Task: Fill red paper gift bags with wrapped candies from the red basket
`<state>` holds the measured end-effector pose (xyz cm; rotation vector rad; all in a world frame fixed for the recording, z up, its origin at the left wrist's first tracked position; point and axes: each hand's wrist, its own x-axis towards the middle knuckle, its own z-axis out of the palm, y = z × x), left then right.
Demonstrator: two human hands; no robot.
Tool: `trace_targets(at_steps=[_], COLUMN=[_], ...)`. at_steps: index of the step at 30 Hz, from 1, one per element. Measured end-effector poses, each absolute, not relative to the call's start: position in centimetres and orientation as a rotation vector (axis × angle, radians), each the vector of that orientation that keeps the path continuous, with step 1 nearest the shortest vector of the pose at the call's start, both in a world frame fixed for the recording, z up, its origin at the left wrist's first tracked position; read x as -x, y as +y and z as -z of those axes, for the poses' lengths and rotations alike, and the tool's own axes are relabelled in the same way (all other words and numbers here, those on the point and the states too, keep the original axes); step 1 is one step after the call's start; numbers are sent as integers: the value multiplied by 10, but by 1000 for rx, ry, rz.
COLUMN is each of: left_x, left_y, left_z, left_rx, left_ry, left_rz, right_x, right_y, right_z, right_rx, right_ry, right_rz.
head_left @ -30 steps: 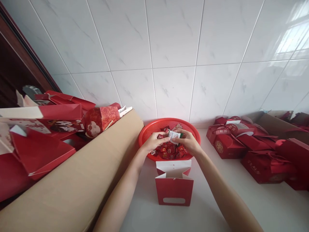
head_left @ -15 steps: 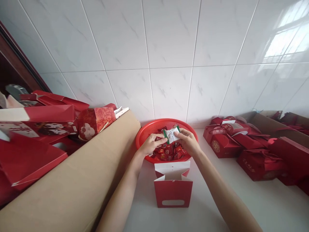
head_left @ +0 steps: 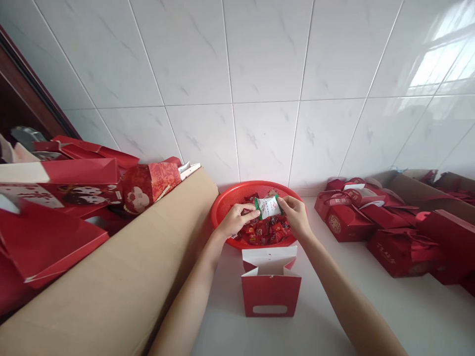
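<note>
A small white candy packet with green ends (head_left: 268, 207) is stretched between my two hands. My left hand (head_left: 236, 219) pinches its left end, and my right hand (head_left: 296, 214) pinches its right end. Below it is a red plastic basket (head_left: 219, 207) with many red-wrapped candies (head_left: 262, 230) inside. In front of the basket, nearer to me, stands a red paper box (head_left: 272, 292) with a white inside. Its top is open and its front has a pale oval-ended window. The bottom of the box's inside is hidden.
On the left, a large cardboard box (head_left: 122, 267) holds red gift boxes and bags (head_left: 141, 190). Several closed red boxes (head_left: 347, 217) stand on the white countertop (head_left: 334, 301) to the right, before another cardboard carton (head_left: 408, 190). A tiled wall (head_left: 267, 133) rises behind.
My right fingers have shifted from over the packet's face to its right end, so more of its printing shows. The whole view has shifted slightly.
</note>
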<state>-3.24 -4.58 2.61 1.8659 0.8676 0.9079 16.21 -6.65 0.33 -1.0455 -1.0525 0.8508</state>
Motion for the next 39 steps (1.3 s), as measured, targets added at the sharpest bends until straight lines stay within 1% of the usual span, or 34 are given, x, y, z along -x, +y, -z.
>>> trace_targets(at_steps=[7,13,17,23,30,34,39], left_x=[33,33,33,36,35,33,37], left_y=[-43,-40,-38,-35,-35,-36,-31], left_z=[-22,-19,-17,-16,-25,-25,-10], left_rx=[-1834,-1637,-1506,-1326,-1038,-1081,-1208], left_ry=[866,894,871,831,872,886,895], left_rz=[-844,-960,-949,-981,-999,-1061,-1078], right_x=[-164,-164,-166,-168,-166,-165,-164], right_y=[-62,-69,-67,-60,-63,-62,-61], right_z=[-4,-14,-12,-9,-10,-9,-10], right_rx=[960,879,861,890,947,961,992], right_ry=[-974,-1043,-985,-752,-870,-877,-849], right_rz=[-1111,-1232,-1213,-1184,-1273,-1308,-1325])
